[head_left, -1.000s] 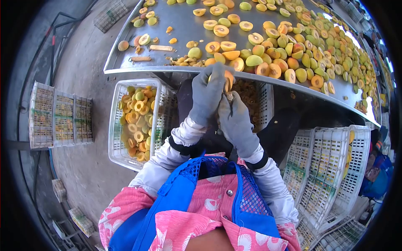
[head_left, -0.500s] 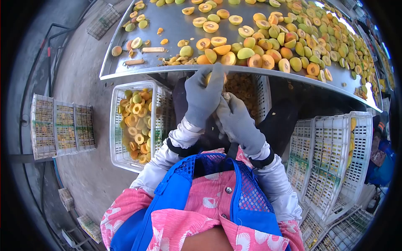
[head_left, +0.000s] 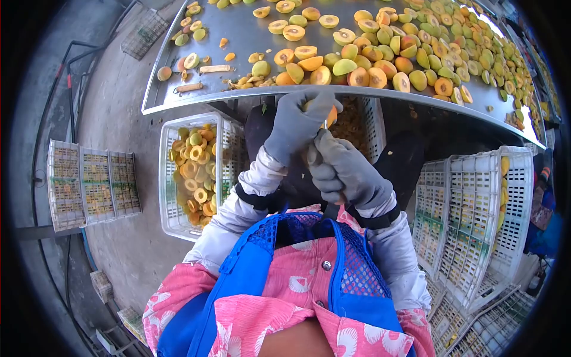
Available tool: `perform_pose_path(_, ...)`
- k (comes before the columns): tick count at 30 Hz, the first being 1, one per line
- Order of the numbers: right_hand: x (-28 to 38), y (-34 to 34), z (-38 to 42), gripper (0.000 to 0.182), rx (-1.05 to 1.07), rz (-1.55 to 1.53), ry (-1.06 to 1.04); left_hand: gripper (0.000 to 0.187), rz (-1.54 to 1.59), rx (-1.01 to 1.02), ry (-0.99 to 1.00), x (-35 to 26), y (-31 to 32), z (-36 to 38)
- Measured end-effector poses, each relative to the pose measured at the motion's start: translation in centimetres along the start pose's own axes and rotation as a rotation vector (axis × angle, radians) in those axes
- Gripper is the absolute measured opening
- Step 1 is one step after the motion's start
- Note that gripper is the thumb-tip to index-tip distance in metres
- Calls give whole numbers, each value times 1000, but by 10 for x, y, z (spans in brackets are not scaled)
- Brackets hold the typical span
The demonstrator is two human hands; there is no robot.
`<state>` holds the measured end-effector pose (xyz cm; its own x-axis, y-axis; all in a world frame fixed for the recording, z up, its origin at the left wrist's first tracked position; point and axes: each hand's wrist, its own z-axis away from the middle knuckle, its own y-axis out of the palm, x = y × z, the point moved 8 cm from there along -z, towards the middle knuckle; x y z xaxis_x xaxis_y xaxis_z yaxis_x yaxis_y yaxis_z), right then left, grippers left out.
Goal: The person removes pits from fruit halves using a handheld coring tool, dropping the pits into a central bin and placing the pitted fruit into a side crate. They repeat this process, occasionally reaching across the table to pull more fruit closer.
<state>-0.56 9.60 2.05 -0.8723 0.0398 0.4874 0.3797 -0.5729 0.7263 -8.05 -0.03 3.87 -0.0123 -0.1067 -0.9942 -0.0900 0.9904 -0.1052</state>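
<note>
My left hand [head_left: 292,124], in a grey glove, holds a halved fruit [head_left: 331,116] just below the table's front edge. Its orange cut side faces right. Close beside it, my gloved right hand [head_left: 350,171] is closed round a tool with a wooden handle; a small metal tip [head_left: 325,125] of it meets the fruit. Most of the tool is hidden by the fingers. Above both hands, halved yellow, green and orange fruits [head_left: 358,77] lie on the metal table [head_left: 250,30].
A white crate [head_left: 168,196] of pitted halves stands at left, another crate [head_left: 373,128] under the table. Stacked crates [head_left: 470,220] stand at right, more crates [head_left: 64,184] at far left. Two wooden-handled tools [head_left: 214,69] lie on the table. A person in blue [head_left: 544,235] is at far right.
The fruit in my left hand has turned, so more of its orange side shows. My right hand has moved slightly down and right, and its fingers are wrapped more visibly round the handle.
</note>
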Motion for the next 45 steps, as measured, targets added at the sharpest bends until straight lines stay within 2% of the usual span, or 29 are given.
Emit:
perform_pose_path(2, -4, 2, -1, 44, 76, -47, 3, 47, 293, 240, -104, 4, 14, 2)
perform_pose_path(3, -6, 4, -4, 45, 128, -104, -15, 47, 291, 235, -105, 9, 14, 3)
perform_pose_path(5, -8, -1, -14, 48, 192, -168, -63, 47, 646, 231, -170, 26, 23, 4)
perform_pose_path(6, -11, -5, -20, 48, 191, -167, -65, 47, 646, 233, -169, 30, 26, 4)
perform_pose_path(8, -15, -15, -29, 45, 120, -156, -88, 47, 649, -59, -285, 53, 14, 7)
perform_pose_path(9, -17, -14, -31, 45, 118, -156, -86, 47, 652, -60, -286, 54, 14, 9)
perform_pose_path(11, -14, -15, -33, 41, 47, -22, -195, 51, 933, -506, -323, 71, -15, 21)
perform_pose_path(12, -17, -15, -34, 41, 55, -17, -190, 52, 1008, -560, -383, 103, -44, 23)
perform_pose_path(13, -16, -27, -37, 40, -22, -63, -179, 52, 733, -479, -271, 95, -73, 31)
perform_pose_path(14, -14, -37, -37, 39, -100, -111, -166, 50, 716, -591, -311, 112, -111, 46)
perform_pose_path(15, -12, -44, -36, 40, -173, -77, -149, 47, 418, -881, -237, 119, -162, 70)
perform_pose_path(16, -13, -47, -39, 40, -162, -75, -154, 40, -14, -1034, -61, 121, -218, 95)
perform_pose_path(17, -14, -62, -43, 39, -302, 0, -167, 34, -663, -1031, -141, 125, -263, 114)
perform_pose_path(18, -14, -75, -44, 39, -446, 74, -175, 32, -987, -1093, -133, 104, -274, 129)
perform_pose_path(20, -12, -74, -48, 40, -469, 69, -168, 25, -982, -1277, -63, 52, -248, 129)
perform_pose_path(22, -2, -67, -52, 41, -452, 164, -260, 21, -901, -975, 135, 46, -221, 80)
perform_pose_path(23, 0, -72, -55, 40, -480, 228, -270, 17, -727, -866, 114, 52, -200, 51)
perform_pose_path(24, -4, -89, -59, 37, -555, 267, -273, 17, -783, -696, 304, 40, -171, 20)
perform_pose_path(26, -9, -110, -41, 38, -602, 246, -232, 18, -751, -417, 435, 28, -119, -55)
perform_pose_path(27, -13, -120, -33, 38, -622, 263, -214, 23, -732, -323, 325, 35, -111, -79)
perform_pose_path(30, -25, -141, -18, 39, -703, 231, -215, 25, -798, -319, 308, 52, -114, -134)
perform_pose_path(32, -35, -155, -6, 39, -788, 228, -146, 29, -688, -241, 317, 66, -122, -190)
perform_pose_path(35, -49, -167, -4, 39, -796, 125, -146, 36, -805, -360, 277, 73, -126, -265)
perform_pose_path(37, -49, -170, -9, 38, -786, 147, -148, 47, -1191, -245, 181, 73, -122, -299)
perform_pose_path(40, -39, -165, -17, 38, -764, 154, -138, 50, -1297, -327, 45, 92, -127, -325)
perform_pose_path(41, -35, -165, -19, 37, -772, 172, -147, 44, -1223, -221, -63, 109, -130, -335)
perform_pose_path(42, -31, -164, -21, 37, -781, 188, -157, 44, -1231, -219, -75, 109, -131, -329)
perform_pose_path(44, -21, -158, -24, 37, -759, 193, -174, 40, -1034, 84, -115, 113, -112, -312)
perform_pose_path(45, -20, -156, -25, 37, -758, 186, -151, 39, -1010, 119, -82, 117, -110, -307)
